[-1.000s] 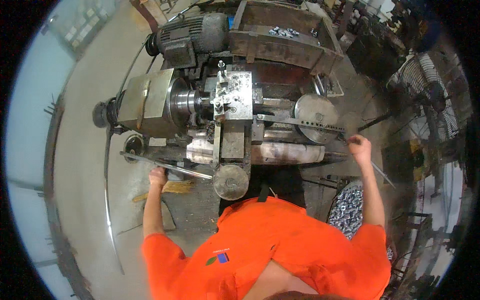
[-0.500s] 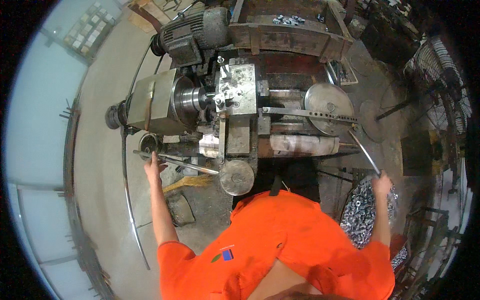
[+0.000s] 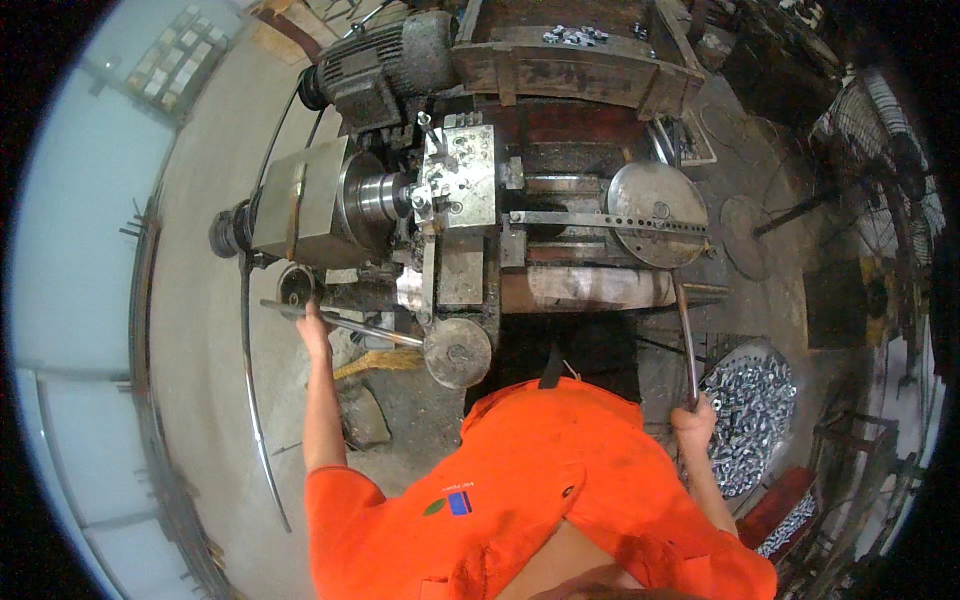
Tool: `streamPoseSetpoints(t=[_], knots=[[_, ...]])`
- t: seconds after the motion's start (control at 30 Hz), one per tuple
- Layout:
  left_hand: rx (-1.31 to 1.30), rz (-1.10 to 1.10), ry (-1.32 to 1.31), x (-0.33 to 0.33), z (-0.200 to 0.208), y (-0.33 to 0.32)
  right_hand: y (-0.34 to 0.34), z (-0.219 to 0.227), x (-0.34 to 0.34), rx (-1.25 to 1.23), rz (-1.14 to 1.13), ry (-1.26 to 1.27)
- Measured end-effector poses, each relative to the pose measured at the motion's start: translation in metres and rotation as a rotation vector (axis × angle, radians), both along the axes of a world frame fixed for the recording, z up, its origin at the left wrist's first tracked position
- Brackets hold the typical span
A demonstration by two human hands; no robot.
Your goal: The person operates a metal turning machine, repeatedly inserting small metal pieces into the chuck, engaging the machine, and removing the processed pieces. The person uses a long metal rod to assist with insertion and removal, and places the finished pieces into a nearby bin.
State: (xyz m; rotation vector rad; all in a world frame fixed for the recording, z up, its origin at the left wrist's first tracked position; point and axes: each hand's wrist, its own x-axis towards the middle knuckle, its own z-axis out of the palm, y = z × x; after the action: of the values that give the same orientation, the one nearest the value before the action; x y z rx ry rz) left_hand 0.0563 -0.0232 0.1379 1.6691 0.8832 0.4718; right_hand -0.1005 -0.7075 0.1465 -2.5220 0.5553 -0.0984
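A lathe-like machine lies across the view in front of me. My left hand (image 3: 313,326) is closed around a metal lever (image 3: 375,330) near its far left end; the other end of this lever meets a round disc (image 3: 457,352). With my right hand (image 3: 693,420) I grip the near end of a bare steel lever (image 3: 688,335), which runs up toward a large round plate (image 3: 655,215). A metal tool block (image 3: 460,175) sits close against the spindle chuck (image 3: 380,197). A perforated flat bar (image 3: 610,221) links the carriage with the large plate.
An electric motor (image 3: 385,65) and a wooden box (image 3: 580,75) with small metal parts stand behind the machine. Right of me is a heap of shiny metal parts (image 3: 750,415), with a fan (image 3: 885,150) beyond. A long thin rod (image 3: 252,390) slants down at left.
My right hand has swung its lever leftward and nearer to me. The tool block, perforated bar and small disc have shifted left. My left hand keeps its hold, with its lever slightly farther left.
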Motion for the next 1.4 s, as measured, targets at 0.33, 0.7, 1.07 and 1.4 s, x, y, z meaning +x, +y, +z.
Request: streamPoseSetpoints(t=[0.33,0.7,1.07,1.4], knots=[[-0.003,0.025,0.115,-0.003,0.004,0.013,-0.033,0.018,0.021,-0.074,-0.009,0.147],[-0.218,-0.136,0.15,0.001,0.022,-0.005,-0.182,-0.003,0.186,-0.813,-0.129,-0.049],[0.858,-0.665,0.856,-0.036,-0.085,0.021,-0.024,0.001,0.121,-0.209,0.136,-0.302],[0.981,-0.253,0.279,-0.041,-0.19,-0.029,0.027,0.011,0.118,-0.027,0.303,-0.226]])
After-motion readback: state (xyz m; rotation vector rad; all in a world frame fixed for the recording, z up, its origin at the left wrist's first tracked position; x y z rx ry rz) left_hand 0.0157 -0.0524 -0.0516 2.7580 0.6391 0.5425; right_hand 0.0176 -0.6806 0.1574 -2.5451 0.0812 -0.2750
